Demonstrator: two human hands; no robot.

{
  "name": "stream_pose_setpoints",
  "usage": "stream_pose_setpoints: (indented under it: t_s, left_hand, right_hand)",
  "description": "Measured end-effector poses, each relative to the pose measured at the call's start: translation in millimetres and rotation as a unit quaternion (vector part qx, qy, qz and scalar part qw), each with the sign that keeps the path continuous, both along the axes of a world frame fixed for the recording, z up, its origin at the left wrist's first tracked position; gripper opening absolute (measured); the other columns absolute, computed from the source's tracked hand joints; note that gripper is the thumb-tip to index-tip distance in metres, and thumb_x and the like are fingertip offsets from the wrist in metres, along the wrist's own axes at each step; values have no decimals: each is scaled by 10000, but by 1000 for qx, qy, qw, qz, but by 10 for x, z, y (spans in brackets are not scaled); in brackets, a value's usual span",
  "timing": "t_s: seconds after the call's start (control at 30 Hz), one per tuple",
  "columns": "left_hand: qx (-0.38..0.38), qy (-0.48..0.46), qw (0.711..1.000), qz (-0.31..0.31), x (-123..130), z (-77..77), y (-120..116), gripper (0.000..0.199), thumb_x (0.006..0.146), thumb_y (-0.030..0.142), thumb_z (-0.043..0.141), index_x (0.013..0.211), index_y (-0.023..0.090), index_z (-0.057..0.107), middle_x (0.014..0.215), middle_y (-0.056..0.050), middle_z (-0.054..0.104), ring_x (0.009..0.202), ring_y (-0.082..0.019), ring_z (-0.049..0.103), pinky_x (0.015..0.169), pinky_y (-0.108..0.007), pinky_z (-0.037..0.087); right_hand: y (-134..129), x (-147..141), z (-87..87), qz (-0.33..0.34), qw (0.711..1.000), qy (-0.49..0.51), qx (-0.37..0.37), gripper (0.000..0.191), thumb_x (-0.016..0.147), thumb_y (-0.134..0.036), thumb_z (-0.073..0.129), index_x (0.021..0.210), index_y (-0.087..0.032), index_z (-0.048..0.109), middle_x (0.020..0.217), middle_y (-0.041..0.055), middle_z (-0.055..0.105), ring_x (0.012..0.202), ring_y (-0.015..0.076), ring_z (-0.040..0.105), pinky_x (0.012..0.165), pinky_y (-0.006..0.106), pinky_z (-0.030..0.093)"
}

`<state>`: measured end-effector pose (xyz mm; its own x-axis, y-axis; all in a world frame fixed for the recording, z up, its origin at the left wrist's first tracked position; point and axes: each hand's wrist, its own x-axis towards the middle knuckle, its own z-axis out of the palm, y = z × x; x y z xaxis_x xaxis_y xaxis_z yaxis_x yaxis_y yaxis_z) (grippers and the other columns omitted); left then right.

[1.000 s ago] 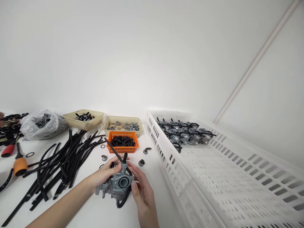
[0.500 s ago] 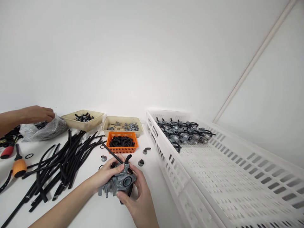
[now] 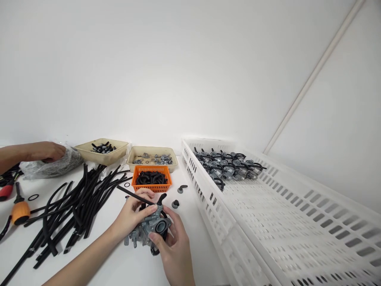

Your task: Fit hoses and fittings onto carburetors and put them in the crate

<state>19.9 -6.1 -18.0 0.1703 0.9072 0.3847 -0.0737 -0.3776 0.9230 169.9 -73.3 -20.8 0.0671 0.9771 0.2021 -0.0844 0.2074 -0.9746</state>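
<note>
A grey metal carburetor [image 3: 149,227] is held between both hands just above the white table. My left hand [image 3: 135,212] is closed around its far left side, the thumb pressing near the top. From under that thumb a thin black hose [image 3: 131,192] slants up to the left; whether its end is fitted to the carburetor is hidden. Closed on the right side is my right hand [image 3: 175,242], its thumb beside the round bore. A short black elbow tube [image 3: 161,198] sticks up from the top, and another black hose curves down under the right fingers.
Black hoses [image 3: 80,202] lie in a pile at left, near an orange-handled screwdriver [image 3: 20,212]. An orange basket [image 3: 151,188] of short hoses and beige trays [image 3: 131,161] stand behind. A white crate [image 3: 205,198] with several carburetors is at right. Another person's hand [image 3: 50,151] reaches into a plastic bag [image 3: 38,169].
The other person's hand has moved lower into the plastic bag. My hands have shifted slightly on the carburetor, and more of the curved hose beneath it shows.
</note>
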Motion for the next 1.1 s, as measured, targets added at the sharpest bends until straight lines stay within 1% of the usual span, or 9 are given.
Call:
stream_pose_setpoints:
  t_s: [0.13, 0.23, 0.33, 0.47, 0.57, 0.67, 0.87, 1.0, 1.1]
  left_hand:
    - [81, 54, 995, 36, -48, 50, -65, 209, 825, 373, 651, 845, 180, 728, 1046, -94, 560, 1071, -272, 523, 974, -408, 407]
    - [150, 87, 984, 40, -87, 76, -109, 254, 866, 351, 551, 909, 184, 738, 1058, -101, 539, 1037, -275, 507, 951, -429, 413]
    - [180, 96, 978, 44, -103, 71, -121, 286, 865, 304, 498, 943, 209, 756, 1041, -90, 527, 1005, -269, 498, 918, -422, 422]
    - [215, 82, 972, 51, -103, 24, -98, 296, 890, 276, 488, 984, 264, 768, 990, -78, 523, 963, -256, 513, 856, -388, 427]
    - [213, 76, 973, 43, -112, -14, -75, 319, 932, 322, 460, 970, 288, 775, 984, -77, 517, 929, -241, 519, 835, -377, 424]
    - [208, 89, 974, 19, -123, -14, -66, 337, 949, 361, 444, 971, 295, 774, 1001, -75, 514, 938, -235, 509, 856, -379, 406]
    - [190, 129, 973, -13, -108, 74, -112, 310, 893, 450, 538, 976, 248, 758, 1045, -88, 500, 1003, -259, 475, 918, -409, 376]
    - [159, 148, 975, -39, -107, 101, -118, 340, 830, 512, 605, 935, 214, 730, 1097, -99, 489, 1045, -279, 471, 964, -427, 360]
    - [130, 143, 979, -71, -119, 94, -99, 379, 773, 563, 651, 902, 209, 691, 1137, -99, 480, 1094, -298, 460, 1006, -437, 334]
  right_hand:
    - [2, -17, -54, -18, 1000, 12, -1, 507, 668, -193, 722, 1165, -211, 620, 1193, 99, 647, 1057, 275, 630, 839, 358, 565]
    - [9, -52, -111, -44, 998, 40, -1, 525, 642, -227, 733, 1156, -205, 629, 1138, 101, 678, 1006, 278, 652, 791, 353, 579]
    - [7, -74, -132, -58, 997, 44, 3, 527, 634, -229, 725, 1152, -208, 632, 1142, 98, 675, 991, 276, 658, 787, 351, 578]
    - [-15, -53, -89, -66, 997, 35, 9, 501, 650, -218, 712, 1144, -211, 634, 1146, 94, 674, 1011, 278, 651, 805, 356, 574]
    - [-24, -34, -70, -56, 998, 27, -2, 496, 662, -227, 720, 1150, -209, 631, 1163, 97, 669, 1017, 278, 650, 794, 354, 577]
    - [-15, -38, -100, -69, 996, 49, -7, 515, 654, -252, 733, 1155, -202, 627, 1135, 103, 683, 987, 281, 662, 789, 364, 576]
    - [16, -51, -153, -77, 993, 82, -21, 574, 634, -314, 775, 1170, -196, 606, 1102, 115, 703, 947, 290, 679, 795, 399, 574]
    - [10, -42, -110, -93, 991, 91, -25, 586, 607, -342, 810, 1143, -194, 625, 1084, 112, 714, 946, 301, 686, 782, 398, 581]
    - [1, -14, -62, -81, 992, 85, -41, 593, 609, -334, 820, 1151, -193, 625, 1047, 105, 728, 937, 299, 693, 757, 382, 587]
